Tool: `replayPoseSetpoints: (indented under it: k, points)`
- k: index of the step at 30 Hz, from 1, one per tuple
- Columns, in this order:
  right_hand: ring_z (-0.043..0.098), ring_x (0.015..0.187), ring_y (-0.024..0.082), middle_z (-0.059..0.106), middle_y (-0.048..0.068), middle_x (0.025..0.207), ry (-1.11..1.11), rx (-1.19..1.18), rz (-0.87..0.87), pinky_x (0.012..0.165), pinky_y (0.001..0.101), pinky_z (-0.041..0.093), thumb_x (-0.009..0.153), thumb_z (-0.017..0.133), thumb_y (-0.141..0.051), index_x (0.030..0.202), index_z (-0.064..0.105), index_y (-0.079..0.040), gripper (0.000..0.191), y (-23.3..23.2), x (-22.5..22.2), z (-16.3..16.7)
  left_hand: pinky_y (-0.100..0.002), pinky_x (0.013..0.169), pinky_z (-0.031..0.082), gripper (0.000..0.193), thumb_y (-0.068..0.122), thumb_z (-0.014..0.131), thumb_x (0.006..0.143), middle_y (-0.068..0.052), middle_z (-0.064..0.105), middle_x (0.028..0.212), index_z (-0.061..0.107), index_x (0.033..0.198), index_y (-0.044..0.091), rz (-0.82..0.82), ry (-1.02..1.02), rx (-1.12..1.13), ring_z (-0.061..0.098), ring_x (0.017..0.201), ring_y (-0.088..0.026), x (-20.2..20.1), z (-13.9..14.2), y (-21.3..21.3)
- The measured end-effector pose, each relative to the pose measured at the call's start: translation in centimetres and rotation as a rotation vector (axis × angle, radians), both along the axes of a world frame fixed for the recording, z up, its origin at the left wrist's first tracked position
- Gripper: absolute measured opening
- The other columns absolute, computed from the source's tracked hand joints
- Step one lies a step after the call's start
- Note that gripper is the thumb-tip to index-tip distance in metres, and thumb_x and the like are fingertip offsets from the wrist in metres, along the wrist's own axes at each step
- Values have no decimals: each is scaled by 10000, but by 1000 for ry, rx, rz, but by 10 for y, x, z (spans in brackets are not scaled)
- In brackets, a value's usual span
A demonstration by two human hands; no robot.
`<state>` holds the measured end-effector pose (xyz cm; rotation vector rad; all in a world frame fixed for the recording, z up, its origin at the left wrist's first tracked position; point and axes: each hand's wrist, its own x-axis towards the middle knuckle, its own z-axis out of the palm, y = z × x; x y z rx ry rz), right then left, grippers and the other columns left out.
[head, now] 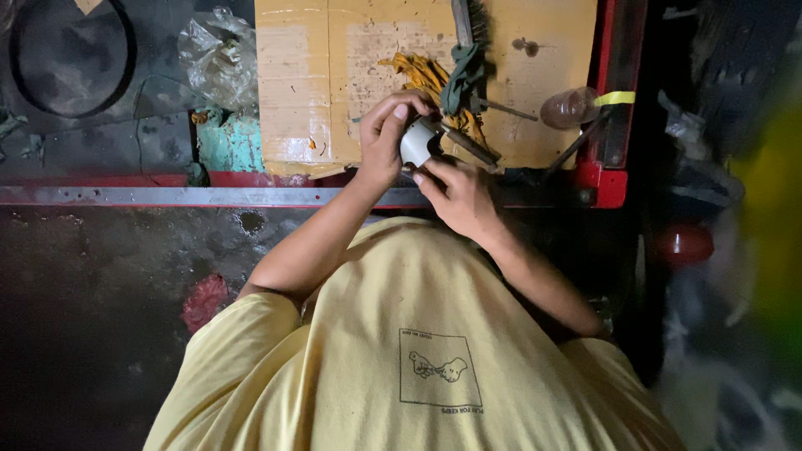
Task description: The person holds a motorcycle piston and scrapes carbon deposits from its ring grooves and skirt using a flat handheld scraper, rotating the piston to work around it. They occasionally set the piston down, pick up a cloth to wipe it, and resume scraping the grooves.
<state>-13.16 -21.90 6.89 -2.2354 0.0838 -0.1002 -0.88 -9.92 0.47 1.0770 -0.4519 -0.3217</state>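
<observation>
Both my hands hold a small white cylindrical part [415,142] just above the edge of a red workbench [603,179]. My left hand [383,138] curls over the part's top and left side. My right hand [459,196] supports it from below, one fingertip on its underside. A dark metal rod-like tool [472,149] sticks out of the part toward the right; I cannot tell which hand steadies it. My yellow shirt [418,351] fills the lower part of the view.
A cardboard sheet [309,75] covers the bench, with a yellow rag [422,75], a green rag [464,75], a wire brush [472,17] and a clear plastic cup [568,107] on it. A crumpled plastic bag [219,58] lies to the left. Dark stained floor [100,284] is below.
</observation>
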Motion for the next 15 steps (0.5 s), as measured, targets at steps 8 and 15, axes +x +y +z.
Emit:
replayPoseSetpoints:
  k: [8, 15]
  points:
    - [687, 784, 369, 695, 186, 876, -65, -147, 54, 680, 461, 542, 935, 744, -257, 1056, 733, -47, 243, -13, -5, 16, -347, 981, 522, 295, 192, 480, 1094, -140, 686, 1116, 648, 1043, -45, 57, 3, -12, 652, 1045, -212, -13, -2, -7]
    - [671, 749, 395, 678, 185, 818, -42, -188, -2, 649, 491, 509, 947, 751, -239, 955, 717, -46, 196, -3, -1, -13, -297, 872, 524, 278, 163, 505, 1077, -100, 700, 1027, 673, 1033, -54, 94, 43, 135, 635, 945, -161, -12, -11, -8]
